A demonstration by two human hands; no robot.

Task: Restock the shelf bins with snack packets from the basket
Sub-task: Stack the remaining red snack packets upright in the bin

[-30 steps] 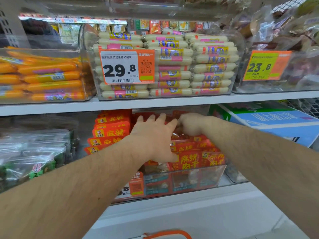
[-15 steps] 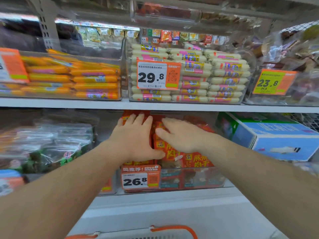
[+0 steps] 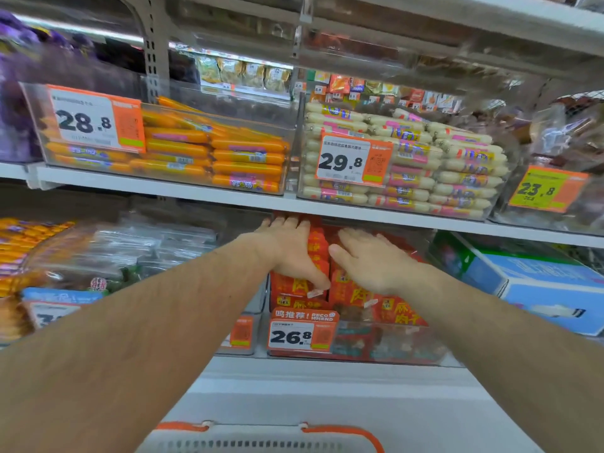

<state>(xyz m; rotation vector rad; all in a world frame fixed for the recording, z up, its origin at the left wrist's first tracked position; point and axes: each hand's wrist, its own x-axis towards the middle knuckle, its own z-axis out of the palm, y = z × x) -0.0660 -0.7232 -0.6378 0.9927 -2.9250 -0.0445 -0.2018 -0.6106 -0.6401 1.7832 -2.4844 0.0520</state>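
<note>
Head view looks down both forearms into the lower shelf, where a clear bin carrying a 26.8 price tag is packed with red snack packets. Left hand lies flat on the left stack, fingers straight and reaching toward the back of the bin, thumb down against a packet's face; it grips nothing. Right hand lies beside it on the right stack, fingers spread and straight, likewise holding nothing. By my reading, the step in hand is pressing and squaring the packets already in the bin so they sit level under the shelf above. At the bottom edge the basket, white with orange handles, sits below the shelf; its contents are out of sight. Next move, as I judge it, calls for drawing one hand back and down to the basket for more packets, if any are left.
</note>
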